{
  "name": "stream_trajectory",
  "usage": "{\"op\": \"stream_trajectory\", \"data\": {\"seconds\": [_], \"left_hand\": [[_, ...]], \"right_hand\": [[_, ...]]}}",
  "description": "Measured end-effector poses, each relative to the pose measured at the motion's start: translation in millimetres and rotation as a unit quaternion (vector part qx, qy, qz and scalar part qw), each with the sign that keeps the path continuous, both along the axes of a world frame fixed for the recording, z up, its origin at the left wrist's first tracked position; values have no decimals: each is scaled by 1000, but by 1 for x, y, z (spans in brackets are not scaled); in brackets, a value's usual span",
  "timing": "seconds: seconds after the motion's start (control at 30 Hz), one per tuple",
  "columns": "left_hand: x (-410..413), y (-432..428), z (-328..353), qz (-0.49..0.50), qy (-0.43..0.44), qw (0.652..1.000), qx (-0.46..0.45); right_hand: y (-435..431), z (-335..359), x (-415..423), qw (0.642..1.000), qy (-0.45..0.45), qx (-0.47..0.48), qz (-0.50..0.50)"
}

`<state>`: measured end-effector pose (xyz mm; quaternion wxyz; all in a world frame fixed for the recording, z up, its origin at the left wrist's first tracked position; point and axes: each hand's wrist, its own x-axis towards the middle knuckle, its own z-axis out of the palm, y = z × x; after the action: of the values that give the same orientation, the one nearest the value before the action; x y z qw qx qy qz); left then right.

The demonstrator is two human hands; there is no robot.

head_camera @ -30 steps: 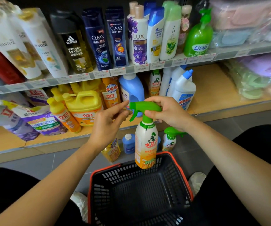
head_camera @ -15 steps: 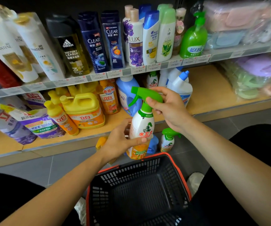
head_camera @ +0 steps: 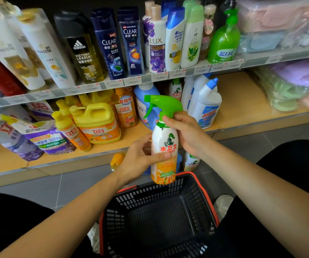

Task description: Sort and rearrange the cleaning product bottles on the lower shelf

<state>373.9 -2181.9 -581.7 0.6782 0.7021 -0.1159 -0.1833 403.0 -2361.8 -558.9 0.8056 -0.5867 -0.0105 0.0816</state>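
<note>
Shop: price-tagged shelves point(head_camera: 112, 84), shopping basket point(head_camera: 202, 190).

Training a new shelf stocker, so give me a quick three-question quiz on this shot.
1. True or false: the left hand hangs free of the spray bottle.
2. The right hand grips the bottle at: A) its base, B) its neck under the green trigger, C) the orange bottom of its label.
3. Fill in: directly below the bottle sits a black ___ with a red rim.

Key: 1 false, since it holds the bottle's body; 2 B; 3 basket.
</note>
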Motion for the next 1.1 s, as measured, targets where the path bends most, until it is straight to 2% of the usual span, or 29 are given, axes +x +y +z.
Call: {"op": "stream_trajectory", "data": {"seconds": [0.17, 0.27, 0.33, 0.43, 0.53, 0.6, 0.67, 0.73, 0.83, 0.9, 1.03, 1.1], "left_hand": [[1, 9, 7, -92, 108, 987, -78], [0, 9, 6, -98, 108, 986, -82], [1, 5, 5, -73, 78, 992, -63], [1, 0, -1, -19, -8, 1000, -2], [0, -1, -10, 25, -72, 994, 85], [1, -1, -13, 44, -90, 986, 133], [2, -1, -14, 39, -87, 986, 138], [3, -2, -13, 23, -59, 993, 100], [1, -3, -6, 4, 38, 999, 7], [2, -1, -1, -18, 94, 995, -23], [5, 2, 2, -34, 115, 992, -29], [5, 3, 2, -22, 115, 993, -34]], "right_hand": [[-3, 7, 3, 988, 44, 99, 107], [-4, 10, 2, 986, 49, 110, 117], [-1, 9, 2, 991, 50, 90, 82], [7, 6, 1, 997, 58, 14, -39], [13, 1, -5, 985, 48, -78, -149], [14, -1, -7, 978, 37, -103, -178], [16, -1, -9, 977, 43, -103, -181], [16, 1, -8, 982, 69, -68, -160], [10, 5, -3, 991, 113, -3, -77], [5, 6, 2, 992, 118, 23, -26], [1, 9, 6, 992, 91, 68, 46], [1, 8, 6, 995, 78, 37, 56]]}}
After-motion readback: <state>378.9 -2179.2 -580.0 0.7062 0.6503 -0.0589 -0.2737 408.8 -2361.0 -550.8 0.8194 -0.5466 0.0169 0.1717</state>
